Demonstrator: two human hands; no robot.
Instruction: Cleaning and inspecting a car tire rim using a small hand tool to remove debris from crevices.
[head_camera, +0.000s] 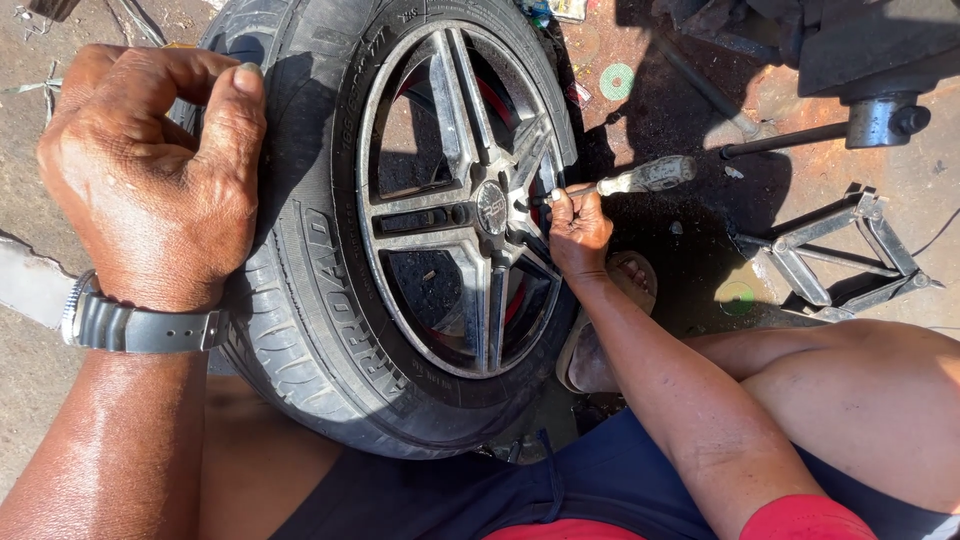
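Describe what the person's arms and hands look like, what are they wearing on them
Both arms are bare to the top, with no gloves on the left hand or the right hand. The left wrist carries a wristwatch with a dark grey ribbed strap and a silvery metal case. A red sleeve edge shows at the right upper arm. No rings visible.

Wheel (400, 230) stands upright at frame centre, between the person's knees, tyre tread toward the left. Left hand (155, 170) rests on top of the tyre tread at upper left of frame; wristwatch (130, 325) just below it. Right hand (578, 232) sits at the right side of the rim, right of the hub, gripping a screwdriver (630, 180) whose handle points to the upper right. Scissor jack (835, 260) lies on the ground at right of frame, well apart from the wheel. A foot in a sandal (625, 285) is just right of the tyre, below the right hand.
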